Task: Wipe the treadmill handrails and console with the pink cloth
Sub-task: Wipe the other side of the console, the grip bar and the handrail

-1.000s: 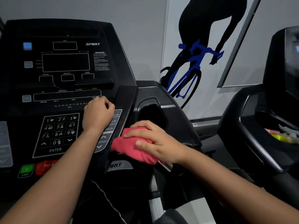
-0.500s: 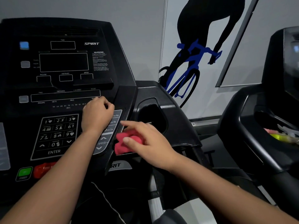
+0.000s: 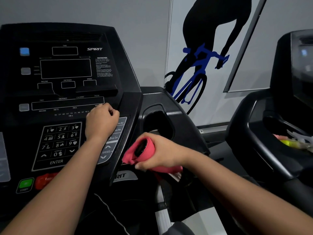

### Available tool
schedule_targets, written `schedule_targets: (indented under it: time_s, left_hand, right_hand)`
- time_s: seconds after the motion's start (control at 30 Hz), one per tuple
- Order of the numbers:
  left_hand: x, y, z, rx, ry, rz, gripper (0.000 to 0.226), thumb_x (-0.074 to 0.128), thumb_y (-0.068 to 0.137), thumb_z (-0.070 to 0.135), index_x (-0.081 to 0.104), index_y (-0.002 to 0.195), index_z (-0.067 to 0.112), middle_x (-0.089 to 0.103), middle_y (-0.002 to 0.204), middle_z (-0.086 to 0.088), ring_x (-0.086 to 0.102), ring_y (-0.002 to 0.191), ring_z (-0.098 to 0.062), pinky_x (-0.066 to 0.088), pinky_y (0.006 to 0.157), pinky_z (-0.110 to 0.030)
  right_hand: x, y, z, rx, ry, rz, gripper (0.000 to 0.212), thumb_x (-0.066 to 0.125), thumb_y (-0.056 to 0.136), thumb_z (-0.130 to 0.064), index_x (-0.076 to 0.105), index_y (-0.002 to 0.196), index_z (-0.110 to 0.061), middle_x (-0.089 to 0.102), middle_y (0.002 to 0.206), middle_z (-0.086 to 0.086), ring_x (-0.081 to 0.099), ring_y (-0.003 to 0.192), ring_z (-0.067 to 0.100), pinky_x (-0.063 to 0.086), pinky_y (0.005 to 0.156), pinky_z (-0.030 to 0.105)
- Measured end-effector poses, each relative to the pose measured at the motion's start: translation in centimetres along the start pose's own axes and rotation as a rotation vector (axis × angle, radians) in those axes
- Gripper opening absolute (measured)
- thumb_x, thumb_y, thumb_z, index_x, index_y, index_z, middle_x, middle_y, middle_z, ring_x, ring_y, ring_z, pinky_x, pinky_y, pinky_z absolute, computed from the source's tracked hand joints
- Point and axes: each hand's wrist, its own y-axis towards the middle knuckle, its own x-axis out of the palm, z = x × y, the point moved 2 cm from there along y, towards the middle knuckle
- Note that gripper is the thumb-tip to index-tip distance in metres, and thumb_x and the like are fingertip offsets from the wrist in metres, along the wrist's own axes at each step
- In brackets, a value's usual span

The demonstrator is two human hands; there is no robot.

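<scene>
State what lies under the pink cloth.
A dark bar end pokes through the cloth, which the right hand grips. The rest of the bar is covered.

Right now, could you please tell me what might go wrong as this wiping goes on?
The left hand rests as a fist beside the speed keys, so it might press one by mistake. The right hand grips the pink cloth wrapped around a dark bar; a loose end could snag.

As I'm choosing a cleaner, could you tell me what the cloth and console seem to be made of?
The pink cloth, gripped by the right hand, looks like soft matte fabric; it bunches in folds. The console looks like black plastic with a dull sheen.
</scene>
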Motion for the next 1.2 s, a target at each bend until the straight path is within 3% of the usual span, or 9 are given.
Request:
schedule_targets:
  time_s: [0.13, 0.23, 0.37, 0.67, 0.83, 0.93, 1.03, 1.13, 1.2]
  left_hand:
    - [0.1, -0.2, -0.2, 0.010, -0.011, 0.017, 0.018, 0.048, 0.089, 0.019, 0.058, 0.077, 0.011, 0.054, 0.080, 0.000, 0.048, 0.077, -0.021, 0.042, 0.080, -0.039]
    - [0.1, -0.4, -0.2, 0.022, -0.022, 0.020, 0.017, 0.048, 0.090, 0.019, 0.059, 0.080, 0.010, 0.053, 0.082, 0.001, 0.047, 0.079, -0.019, 0.042, 0.082, -0.039]
    - [-0.1, -0.4, -0.1, 0.018, -0.004, 0.014, 0.017, 0.048, 0.089, 0.019, 0.057, 0.077, 0.011, 0.052, 0.081, 0.000, 0.047, 0.079, -0.021, 0.040, 0.080, -0.038]
    - [0.0, -0.3, 0.1, 0.025, 0.010, 0.024, 0.017, 0.048, 0.088, 0.018, 0.059, 0.080, 0.008, 0.058, 0.087, -0.009, 0.053, 0.084, -0.030, 0.041, 0.080, -0.041]
    - [0.0, -0.6, 0.0, 0.025, -0.012, 0.014, 0.016, 0.047, 0.090, 0.018, 0.056, 0.079, 0.011, 0.051, 0.083, -0.001, 0.046, 0.080, -0.021, 0.040, 0.080, -0.039]
    - [-0.1, -0.6, 0.1, 0.029, -0.009, 0.022, 0.016, 0.047, 0.090, 0.018, 0.056, 0.079, 0.010, 0.051, 0.082, -0.001, 0.045, 0.079, -0.020, 0.041, 0.080, -0.040]
    - [-0.1, -0.6, 0.2, 0.022, 0.000, 0.014, 0.016, 0.046, 0.089, 0.018, 0.055, 0.078, 0.011, 0.051, 0.082, -0.001, 0.047, 0.080, -0.021, 0.041, 0.081, -0.040]
    - [-0.1, -0.5, 0.2, 0.021, 0.015, 0.022, 0.017, 0.048, 0.089, 0.018, 0.058, 0.080, 0.009, 0.053, 0.084, -0.004, 0.052, 0.083, -0.027, 0.041, 0.082, -0.041]
    - [0.0, -0.5, 0.2, 0.023, 0.026, 0.026, 0.017, 0.048, 0.088, 0.018, 0.060, 0.081, 0.007, 0.056, 0.086, -0.008, 0.053, 0.085, -0.030, 0.041, 0.082, -0.041]
  right_hand:
    - [1.9, -2.0, 0.9, -0.079, -0.176, 0.321, 0.056, 0.078, 0.065, -0.030, 0.051, 0.113, -0.037, 0.061, 0.109, -0.018, 0.059, 0.099, 0.002, 0.048, 0.088, 0.027]
    - [1.4, -3.0, 3.0, 0.056, -0.128, 0.236, 0.059, 0.082, 0.063, -0.037, 0.052, 0.114, -0.037, 0.065, 0.105, -0.013, 0.062, 0.094, 0.003, 0.051, 0.087, 0.030]
    - [0.3, -2.2, 3.0, 0.093, -0.032, 0.044, 0.040, 0.087, 0.064, -0.032, 0.060, 0.093, -0.031, 0.068, 0.091, -0.009, 0.065, 0.083, 0.003, 0.055, 0.082, 0.030]
    - [1.8, -0.8, -1.8, -0.131, -0.279, 0.389, 0.055, 0.076, 0.069, -0.038, 0.054, 0.119, -0.029, 0.062, 0.113, -0.010, 0.057, 0.102, 0.009, 0.047, 0.085, 0.026]
    - [1.4, -3.2, 1.9, 0.012, -0.268, 0.281, 0.062, 0.077, 0.068, -0.036, 0.049, 0.122, -0.032, 0.064, 0.110, -0.009, 0.061, 0.100, 0.012, 0.048, 0.085, 0.027]
    - [0.3, -2.8, 3.1, 0.138, -0.075, 0.026, 0.039, 0.083, 0.067, -0.028, 0.060, 0.099, -0.030, 0.068, 0.087, -0.011, 0.064, 0.079, 0.003, 0.052, 0.076, 0.026]
    - [-0.3, -1.1, 2.1, 0.131, 0.075, -0.130, 0.033, 0.084, 0.067, -0.021, 0.065, 0.093, -0.022, 0.072, 0.085, -0.004, 0.069, 0.079, 0.012, 0.056, 0.078, 0.032]
    - [0.2, 0.1, 0.1, 0.081, 0.153, -0.040, 0.037, 0.082, 0.067, -0.013, 0.063, 0.098, -0.017, 0.070, 0.084, -0.004, 0.065, 0.071, 0.011, 0.056, 0.071, 0.034]
    - [1.0, 0.0, -1.1, 0.046, -0.024, 0.132, 0.047, 0.081, 0.065, -0.021, 0.059, 0.107, -0.023, 0.068, 0.093, -0.005, 0.064, 0.080, 0.014, 0.055, 0.075, 0.035]
